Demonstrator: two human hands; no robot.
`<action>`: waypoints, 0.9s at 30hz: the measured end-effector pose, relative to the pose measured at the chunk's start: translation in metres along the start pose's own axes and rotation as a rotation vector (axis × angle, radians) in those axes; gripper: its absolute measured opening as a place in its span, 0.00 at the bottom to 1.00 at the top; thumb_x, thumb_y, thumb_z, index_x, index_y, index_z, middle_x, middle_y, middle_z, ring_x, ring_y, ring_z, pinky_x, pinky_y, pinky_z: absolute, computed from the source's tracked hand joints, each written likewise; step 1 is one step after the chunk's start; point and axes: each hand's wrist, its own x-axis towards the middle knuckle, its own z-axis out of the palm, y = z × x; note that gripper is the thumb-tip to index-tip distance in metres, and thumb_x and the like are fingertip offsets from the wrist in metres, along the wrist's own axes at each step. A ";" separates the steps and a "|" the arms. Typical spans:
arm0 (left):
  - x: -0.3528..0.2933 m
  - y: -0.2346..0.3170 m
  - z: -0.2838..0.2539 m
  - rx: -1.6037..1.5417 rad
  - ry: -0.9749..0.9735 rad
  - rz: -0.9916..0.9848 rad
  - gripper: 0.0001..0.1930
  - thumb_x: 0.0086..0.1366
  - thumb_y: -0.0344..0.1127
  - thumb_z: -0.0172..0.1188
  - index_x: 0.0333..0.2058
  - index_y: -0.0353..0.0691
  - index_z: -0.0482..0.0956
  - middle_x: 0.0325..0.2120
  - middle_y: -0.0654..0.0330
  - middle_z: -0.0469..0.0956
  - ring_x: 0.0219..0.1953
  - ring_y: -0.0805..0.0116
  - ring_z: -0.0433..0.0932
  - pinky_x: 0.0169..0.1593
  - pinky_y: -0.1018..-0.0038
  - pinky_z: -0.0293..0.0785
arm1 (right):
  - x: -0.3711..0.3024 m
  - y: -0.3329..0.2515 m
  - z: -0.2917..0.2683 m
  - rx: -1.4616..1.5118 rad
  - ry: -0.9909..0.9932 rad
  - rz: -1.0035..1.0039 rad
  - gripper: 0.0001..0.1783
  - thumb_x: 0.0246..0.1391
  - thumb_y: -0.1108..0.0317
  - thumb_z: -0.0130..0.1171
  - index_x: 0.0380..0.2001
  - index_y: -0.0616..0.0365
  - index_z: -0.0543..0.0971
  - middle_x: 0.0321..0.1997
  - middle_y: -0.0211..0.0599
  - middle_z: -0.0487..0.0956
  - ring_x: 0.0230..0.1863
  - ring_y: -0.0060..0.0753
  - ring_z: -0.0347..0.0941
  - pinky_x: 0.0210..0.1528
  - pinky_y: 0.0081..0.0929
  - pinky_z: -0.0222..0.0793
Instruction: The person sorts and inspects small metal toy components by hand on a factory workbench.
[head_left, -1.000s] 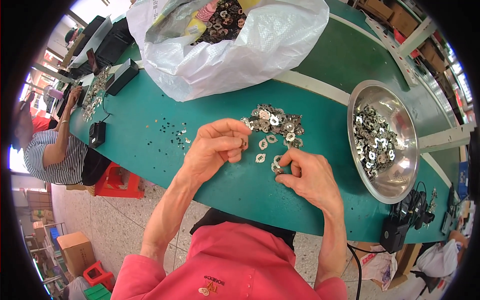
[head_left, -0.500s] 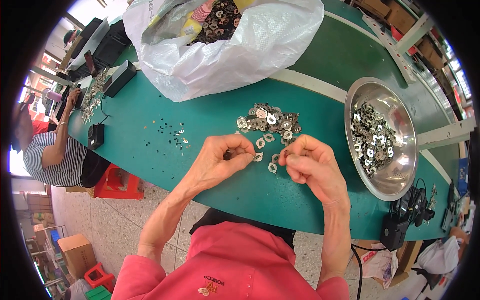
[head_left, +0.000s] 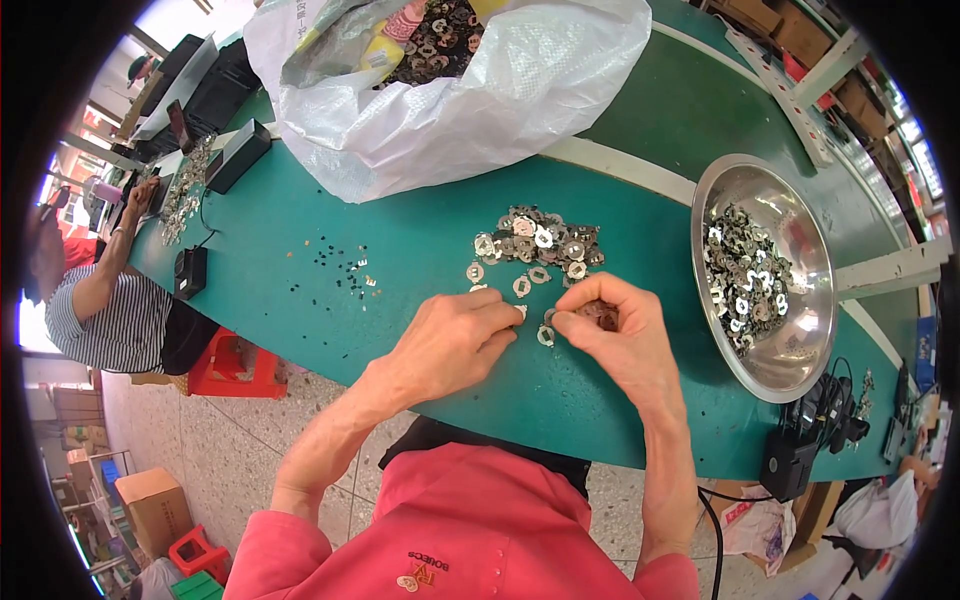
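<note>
At frame centre, the left hand [head_left: 450, 340] and right hand [head_left: 610, 335] pinch small silver metal washers [head_left: 547, 325] together over the green worktop [head_left: 330, 230]. Beyond lies an unsorted pile of washers [head_left: 540, 240]; the steel bowl [head_left: 800, 360] at right is partly filled, so much remains.

1. The left hand [head_left: 450, 340] and right hand [head_left: 612, 335] meet fingertip to fingertip on the long green worktable [head_left: 400, 240], near its front edge.
2. A small flat metal ring part [head_left: 545, 336] lies on the table just below the meeting fingertips.
3. The loose heap of small metal ring parts [head_left: 540, 242] lies just behind the hands.
4. The round steel bowl [head_left: 800, 330], with similar parts in it, sits right of the right hand.
5. The big white plastic sack [head_left: 500, 100] lies behind the heap, parts inside.
6. A scatter of tiny dark bits [head_left: 345, 268] lies left of the heap.
7. A small black box [head_left: 190, 272] sits at the table's left edge, beside a seated person in a striped shirt [head_left: 115, 315].
</note>
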 end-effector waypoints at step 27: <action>-0.001 0.003 -0.017 -0.126 0.019 -0.230 0.04 0.55 0.26 0.59 0.31 0.34 0.77 0.26 0.53 0.76 0.25 0.53 0.75 0.29 0.64 0.70 | 0.003 0.002 -0.001 0.624 -0.155 0.172 0.07 0.59 0.66 0.57 0.34 0.58 0.74 0.31 0.30 0.74 0.26 0.16 0.64 0.27 0.14 0.59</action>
